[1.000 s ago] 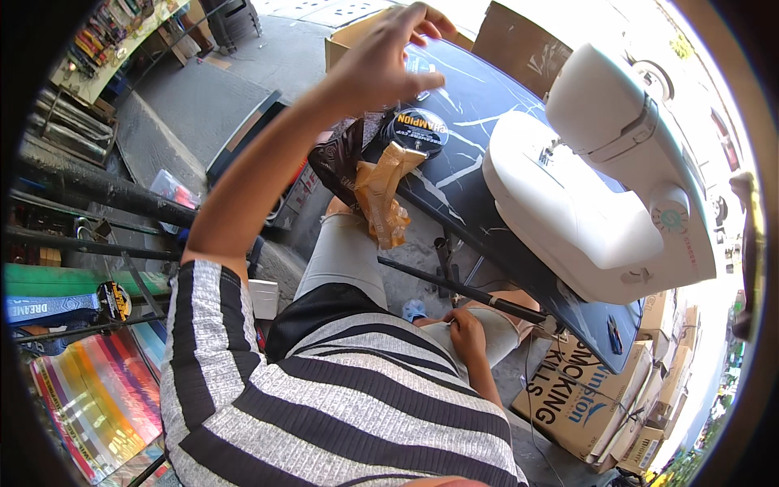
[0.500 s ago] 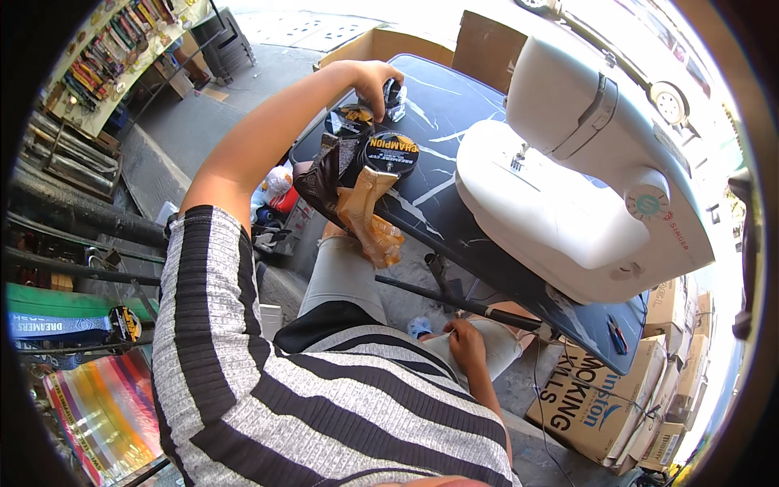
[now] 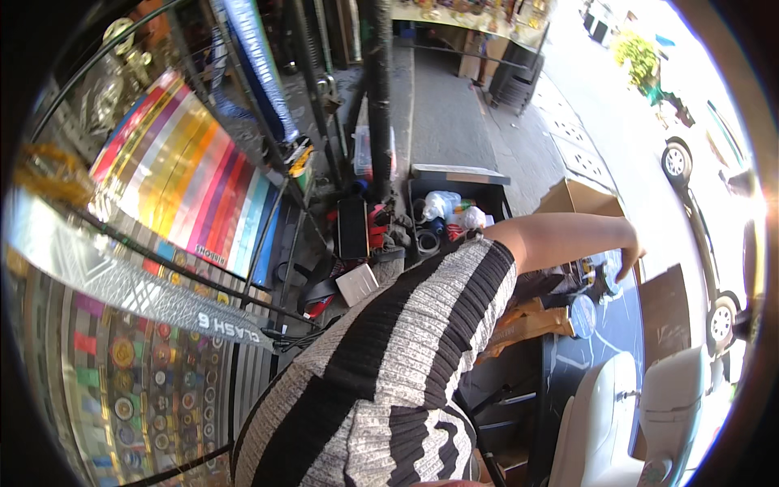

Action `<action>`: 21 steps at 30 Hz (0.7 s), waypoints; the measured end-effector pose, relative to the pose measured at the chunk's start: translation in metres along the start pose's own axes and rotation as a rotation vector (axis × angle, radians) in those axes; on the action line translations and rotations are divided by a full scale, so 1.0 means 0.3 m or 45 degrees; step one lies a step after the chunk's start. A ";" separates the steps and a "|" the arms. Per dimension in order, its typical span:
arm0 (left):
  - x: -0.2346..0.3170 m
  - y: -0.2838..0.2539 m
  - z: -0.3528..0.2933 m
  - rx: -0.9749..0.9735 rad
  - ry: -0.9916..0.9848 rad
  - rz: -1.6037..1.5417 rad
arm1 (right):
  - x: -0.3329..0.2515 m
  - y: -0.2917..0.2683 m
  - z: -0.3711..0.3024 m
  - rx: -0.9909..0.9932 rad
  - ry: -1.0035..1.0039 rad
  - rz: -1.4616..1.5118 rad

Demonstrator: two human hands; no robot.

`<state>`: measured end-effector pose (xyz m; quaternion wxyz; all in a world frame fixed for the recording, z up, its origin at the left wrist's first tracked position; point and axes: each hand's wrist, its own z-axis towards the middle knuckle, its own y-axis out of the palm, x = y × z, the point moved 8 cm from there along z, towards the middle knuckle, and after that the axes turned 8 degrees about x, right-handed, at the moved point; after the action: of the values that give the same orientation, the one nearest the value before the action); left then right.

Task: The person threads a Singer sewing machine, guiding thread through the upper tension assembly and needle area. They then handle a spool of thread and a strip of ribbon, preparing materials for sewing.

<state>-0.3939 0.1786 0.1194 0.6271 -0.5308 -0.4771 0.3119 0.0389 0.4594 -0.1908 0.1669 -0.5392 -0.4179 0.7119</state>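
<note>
My left arm reaches out to the right over the table. My left hand (image 3: 630,246) is bent down at the wrist, its fingers curled at the far edge of the dark table. Whatever they hold is hidden. Just beside the hand lies a clear-wrapped roll or jar (image 3: 608,274). Closer in are a round flat tub (image 3: 582,315) catching the light and a crumpled brown-orange plastic wrapper (image 3: 519,329). My right hand is outside the picture.
A white sewing machine (image 3: 596,414) stands on the marbled dark table (image 3: 617,325). Beside my sleeve sits an open black box (image 3: 495,195) of bagged items. A rack of coloured ribbons (image 3: 191,170) and a glass case of spools (image 3: 122,365) fill the left. A cardboard box (image 3: 572,197) stands beyond the table.
My view has swung left, so the table and sewing machine now sit at the right edge and the ribbon rack fills the left. My right hand has left the picture.
</note>
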 end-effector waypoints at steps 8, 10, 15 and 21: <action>-0.033 -0.469 -0.869 2.239 0.250 -1.256 | -0.494 -0.214 0.283 -0.010 -0.457 0.619; -0.017 -0.424 -1.015 2.466 0.097 -1.263 | -0.780 -0.342 0.362 0.227 -0.705 0.725; 0.044 -0.403 -1.139 2.505 0.283 -1.267 | -1.487 -0.512 0.365 0.011 -1.120 1.397; 0.128 -0.346 -1.156 2.440 0.351 -1.293 | -2.087 -0.468 0.141 -0.500 -1.518 1.343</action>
<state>-0.0701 0.0603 0.2362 0.8837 0.4058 -0.1253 0.1967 0.1978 0.0945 0.3141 -0.5373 -0.2152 -0.2450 0.7778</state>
